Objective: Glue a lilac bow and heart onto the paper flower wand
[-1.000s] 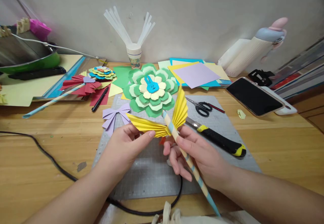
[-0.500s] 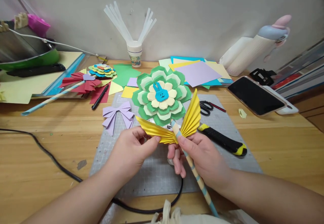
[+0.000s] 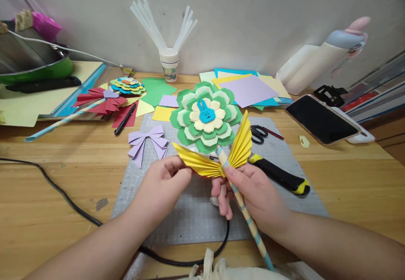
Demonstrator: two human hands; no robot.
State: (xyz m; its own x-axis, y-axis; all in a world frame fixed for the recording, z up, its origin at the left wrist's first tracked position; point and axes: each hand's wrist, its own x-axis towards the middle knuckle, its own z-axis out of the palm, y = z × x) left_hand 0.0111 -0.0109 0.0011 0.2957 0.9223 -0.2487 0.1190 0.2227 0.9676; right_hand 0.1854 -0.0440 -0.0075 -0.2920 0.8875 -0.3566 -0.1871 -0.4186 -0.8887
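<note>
My right hand (image 3: 253, 187) is closed round a striped paper stick (image 3: 249, 221), thumb on top near its upper end. A pleated yellow paper piece (image 3: 240, 145) spreads like two wings from that spot, its middle behind the stick. My left hand (image 3: 169, 183) pinches the left wing's outer end between thumb and fingers. Above the wings sits a layered green and cream paper flower (image 3: 205, 117) with a blue rabbit face (image 3: 207, 115) at its centre. Left of my hands, a purple paper bow (image 3: 147, 142) lies partly on the grey cutting mat (image 3: 177, 229).
A yellow and black utility knife (image 3: 278, 174) and scissors (image 3: 259, 134) lie right of the flower. A phone (image 3: 322, 119) rests farther right. Paper sheets (image 3: 249, 90) and a cup with straws (image 3: 170, 66) stand at the back. A black cable (image 3: 63, 199) crosses the left side.
The flower has shifted slightly right and up, and its rabbit face tilts a little differently. My left fingers have slid outward along the left wing, which looks more spread.
</note>
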